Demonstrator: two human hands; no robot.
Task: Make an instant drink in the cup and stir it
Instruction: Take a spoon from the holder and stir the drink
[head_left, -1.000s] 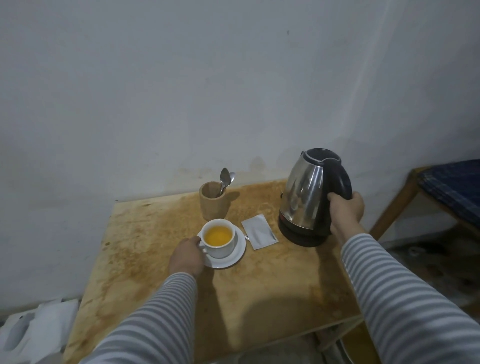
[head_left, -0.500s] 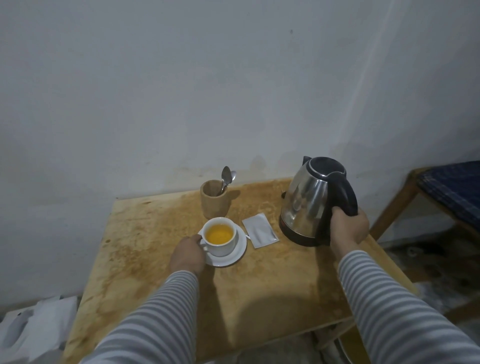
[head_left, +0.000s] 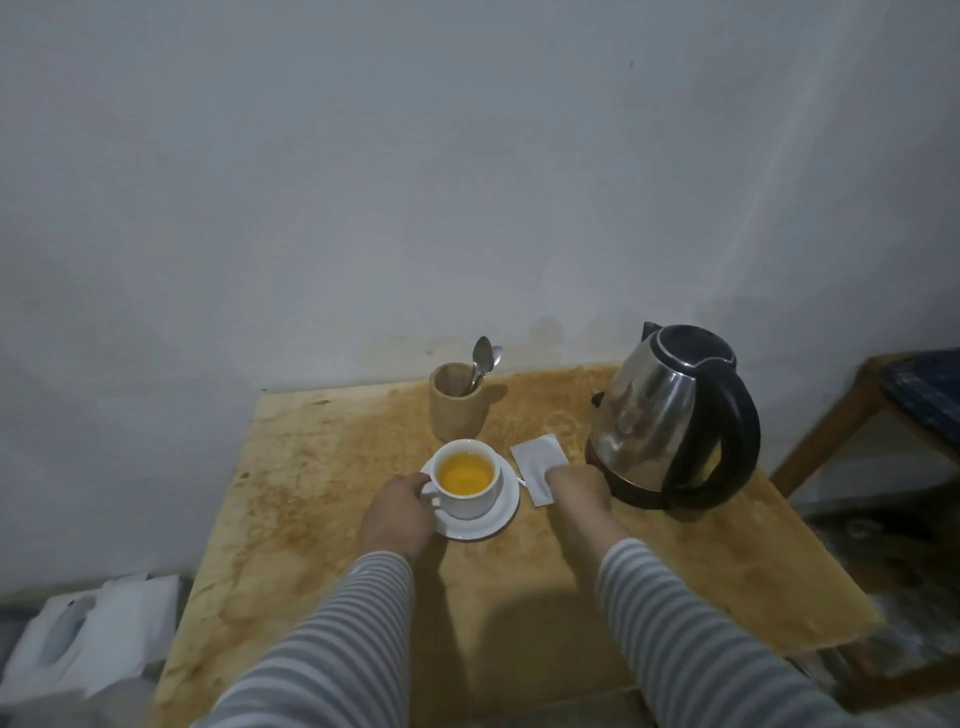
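Head view: white ceramic cup (head_left: 466, 484) of amber liquid on round saucer (head_left: 480, 524), mid stained wooden bench (head_left: 322, 467). Left hand (head_left: 397, 514) grips its handle; right hand (head_left: 574, 486) presses flat on paper sachet (head_left: 537, 457) right of cup.

The scene is dim and grey, with soft, low light that leaves the wall (head_left: 467, 182) flat and grainy. A broad dark shadow spreads over the tabletop (head_left: 322, 467) toward 6 o'clock, between the striped sleeves, while the steel kettle (head_left: 654, 410) carries pale reflections. Wide-angle bending shows toward the edges, and the corners at 4 and 8 o'clock are murky and soft.
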